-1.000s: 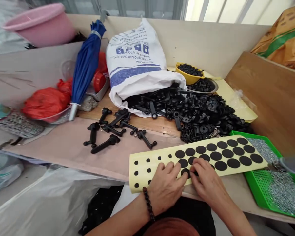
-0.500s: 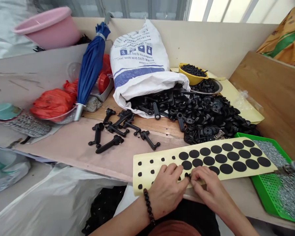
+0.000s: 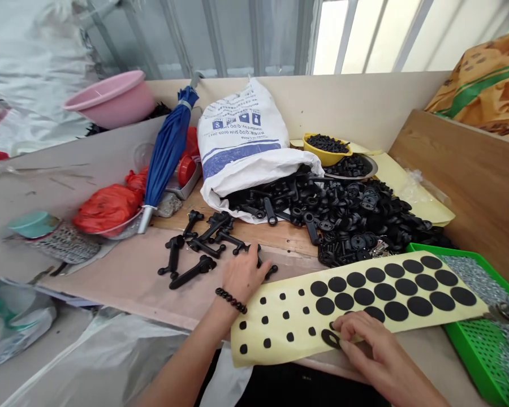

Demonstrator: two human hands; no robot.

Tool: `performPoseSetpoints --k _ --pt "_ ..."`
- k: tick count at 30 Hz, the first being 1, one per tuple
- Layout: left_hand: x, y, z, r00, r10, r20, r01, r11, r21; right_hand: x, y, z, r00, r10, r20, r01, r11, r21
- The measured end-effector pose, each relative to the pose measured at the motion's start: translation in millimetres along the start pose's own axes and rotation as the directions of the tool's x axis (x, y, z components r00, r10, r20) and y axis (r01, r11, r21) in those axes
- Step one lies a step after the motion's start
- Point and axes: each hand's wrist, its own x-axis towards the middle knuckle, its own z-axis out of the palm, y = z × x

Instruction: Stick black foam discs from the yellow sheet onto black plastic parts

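Note:
My left hand (image 3: 245,272), with a dark bead bracelet on the wrist, reaches over a black crank handle (image 3: 271,271). Its thumb and fingers are apart around that handle and partly cover it; whether they touch it I cannot tell. My right hand (image 3: 367,342) pinches the edge of a black foam ring (image 3: 331,338) with a hole in it, tilted up off the pale yellow backing sheet (image 3: 275,356). Rows of black round stickers (image 3: 384,291) cover the sheet's right part. Small black dots (image 3: 290,337) are left on its left part.
Several more crank handles (image 3: 194,271) lie left of my left hand. Behind, a white sack (image 3: 241,130) spills black parts (image 3: 356,215). A green basket (image 3: 462,339) of small metal pieces stands at right. A blue umbrella (image 3: 167,150) leans at left; a yellow bowl (image 3: 326,158) sits behind.
My left hand has left the sheet and moved up and left to the crank handles. My right hand now holds the foam ring lifted from the sheet. The view has tilted up.

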Motion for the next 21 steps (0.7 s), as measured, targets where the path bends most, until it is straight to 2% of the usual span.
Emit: performPoseSetpoints --k 5,7,9,11,12,13,15,17,19,21 --pt "4 2 0.7 0.996 0.085 -0.005 -0.085 0.994 -0.066 -2 6 -4 0.997 0.027 -0.077 -0.012 0.982 0.187" --pt "-1 3 3.8 0.984 0.165 -0.070 -0.172 0.978 -0.116 -1 5 -10 0.994 0.053 -0.099 -0.024 0.962 0.270" --pt "-10 8 9.2 0.927 0.317 -0.200 -0.347 0.928 -0.134 -1 4 -15 0.989 0.087 -0.117 -0.041 0.937 0.348" --pt "-21 17 16.8 0.818 0.499 -0.285 -0.542 0.836 -0.090 0 5 -18 0.983 0.126 -0.134 -0.058 0.903 0.425" --pt "-26 23 20.9 0.773 0.570 -0.276 -0.607 0.792 -0.066 0 6 -19 0.978 0.151 -0.144 -0.067 0.882 0.467" --pt "-31 28 25.1 0.748 0.617 -0.244 -0.646 0.761 -0.056 1 7 -20 0.974 0.176 -0.144 -0.080 0.857 0.508" --pt "-36 35 31.9 0.746 0.645 -0.162 -0.661 0.747 -0.071 1 9 -19 0.967 0.223 -0.121 -0.111 0.802 0.587" --pt "-37 39 35.1 0.775 0.622 -0.113 -0.632 0.768 -0.106 1 11 -18 0.962 0.261 -0.079 -0.148 0.742 0.654" --pt "-36 39 34.3 0.788 0.607 -0.108 -0.616 0.773 -0.152 2 9 -18 0.954 0.295 -0.057 -0.166 0.675 0.719" --pt "-37 39 30.7 0.782 0.612 -0.120 -0.623 0.756 -0.200 4 6 -19 0.945 0.322 -0.051 -0.163 0.602 0.782"
